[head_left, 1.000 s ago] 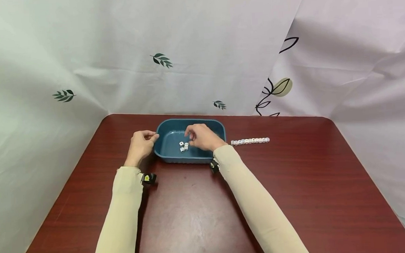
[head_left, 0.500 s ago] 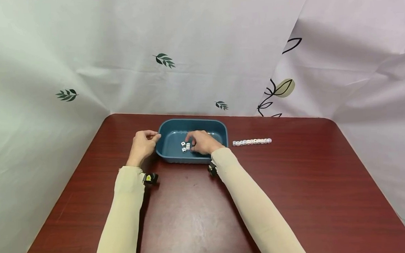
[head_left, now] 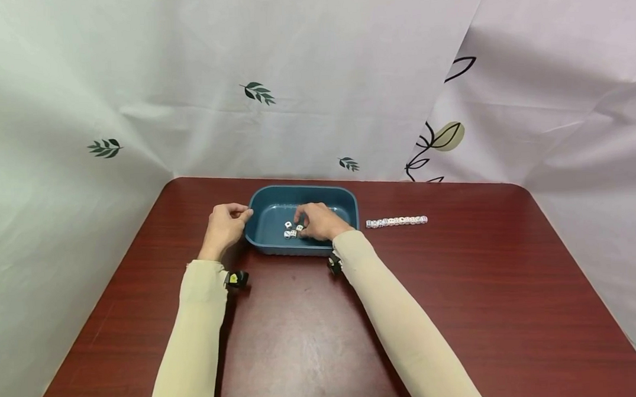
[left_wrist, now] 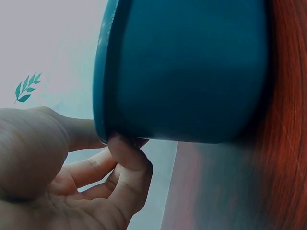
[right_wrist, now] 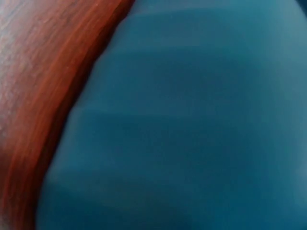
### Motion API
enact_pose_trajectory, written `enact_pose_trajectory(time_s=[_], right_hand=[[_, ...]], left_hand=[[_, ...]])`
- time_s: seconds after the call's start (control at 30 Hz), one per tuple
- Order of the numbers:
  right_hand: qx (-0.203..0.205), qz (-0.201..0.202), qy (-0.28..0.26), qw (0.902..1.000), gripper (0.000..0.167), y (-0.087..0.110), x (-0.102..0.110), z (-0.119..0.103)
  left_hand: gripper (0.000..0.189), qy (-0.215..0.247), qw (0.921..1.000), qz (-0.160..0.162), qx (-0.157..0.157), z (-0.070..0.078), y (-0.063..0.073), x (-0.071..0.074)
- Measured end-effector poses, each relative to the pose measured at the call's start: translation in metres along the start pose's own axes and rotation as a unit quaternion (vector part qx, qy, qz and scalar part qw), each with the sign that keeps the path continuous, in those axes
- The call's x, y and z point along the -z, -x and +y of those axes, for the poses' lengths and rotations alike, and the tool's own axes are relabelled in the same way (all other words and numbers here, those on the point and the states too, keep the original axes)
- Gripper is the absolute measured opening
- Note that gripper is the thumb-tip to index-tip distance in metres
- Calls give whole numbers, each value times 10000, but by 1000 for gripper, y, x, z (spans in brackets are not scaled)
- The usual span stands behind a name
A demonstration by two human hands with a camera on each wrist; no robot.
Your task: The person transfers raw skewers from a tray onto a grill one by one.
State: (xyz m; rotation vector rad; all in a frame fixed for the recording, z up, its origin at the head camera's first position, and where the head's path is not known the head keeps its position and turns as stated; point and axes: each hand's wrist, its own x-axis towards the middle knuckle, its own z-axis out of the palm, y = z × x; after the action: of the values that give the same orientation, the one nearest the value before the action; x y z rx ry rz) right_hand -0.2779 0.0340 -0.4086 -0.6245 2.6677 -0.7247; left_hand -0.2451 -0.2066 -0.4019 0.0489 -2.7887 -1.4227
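A blue rectangular basin [head_left: 267, 248] stands at the back of the table. My left hand [head_left: 224, 229] pinches its left rim; the left wrist view shows thumb and fingers [left_wrist: 132, 163] at the rim's corner. Inside the basin, my right hand [head_left: 321, 222] reaches over the near right side, with a white die [head_left: 300, 228] between its curled index finger and thumb. Several other white dice, one of them a die [head_left: 288, 225] set apart, lie on the basin floor just left of these fingertips. Only the basin's blue outer wall [right_wrist: 192, 120] and the table fill the right wrist view.
A straight row of white dice [head_left: 396, 222] lies on the red-brown table [head_left: 460, 287], right of the basin. Behind the table hangs a pale cloth [head_left: 304, 116] with leaf prints. Black wrist cameras, such as the left camera [head_left: 237, 279], sit under both sleeves.
My right hand has lowered into the basin and its fingertips have closed in on the dice. One die of a touching pair has shifted right, between finger and thumb. The left hand keeps its grip.
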Motion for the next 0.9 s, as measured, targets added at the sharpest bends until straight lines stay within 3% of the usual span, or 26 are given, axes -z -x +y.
enact_pose_trajectory(time_s=[0.33, 0.63, 0.9], right_hand=[[163, 110, -135, 9997, 10, 0, 4, 5], [230, 273, -102, 9993, 8, 4, 6, 7], [671, 500, -114, 9964, 7, 11, 15, 6]], left_hand=[[34, 29, 10000, -1, 31, 2, -1, 1], [34, 54, 10000, -44, 38, 0, 0, 0], [36, 16, 10000, -60, -11, -1, 0, -1]])
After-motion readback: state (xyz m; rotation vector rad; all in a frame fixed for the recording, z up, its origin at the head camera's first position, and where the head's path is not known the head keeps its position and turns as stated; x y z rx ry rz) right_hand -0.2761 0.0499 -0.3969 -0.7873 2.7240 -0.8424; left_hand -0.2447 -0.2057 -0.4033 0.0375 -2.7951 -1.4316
